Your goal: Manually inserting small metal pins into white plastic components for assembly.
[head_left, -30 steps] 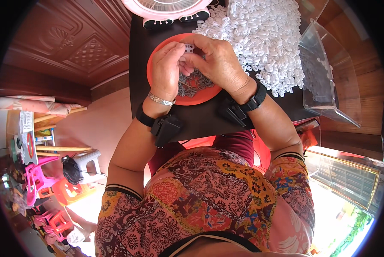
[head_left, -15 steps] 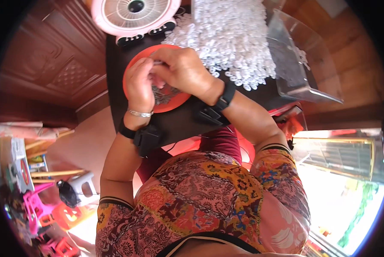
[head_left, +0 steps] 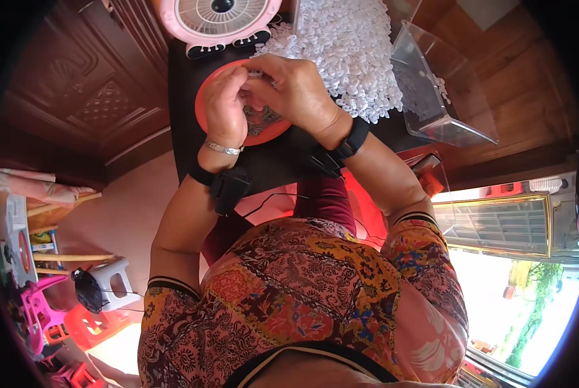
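Note:
My left hand (head_left: 225, 107) and my right hand (head_left: 297, 94) meet over a round orange-red dish (head_left: 207, 123), fingertips bent together. A small white plastic piece (head_left: 255, 74) shows between them, pinched from both sides; its exact shape is mostly hidden. Inside the dish lie many thin grey metal bits (head_left: 258, 120), like small nails, partly covered by my hands. Beyond my right hand spreads a big heap of small white plastic pieces (head_left: 351, 48), each with an opening in it. My left wrist wears a silver bracelet, and both wrists have black straps.
A pink fan (head_left: 220, 16) with shoe-shaped feet stands at the far left of the black table (head_left: 189, 155). Right of the heap sits a clear plastic bin (head_left: 444, 113), tipped on its side. A carved wooden panel (head_left: 95, 84) rises at the left.
The view has shifted slightly, so the table and hands appear a little higher and to the right. My hands stay together over the dish with the white piece between them.

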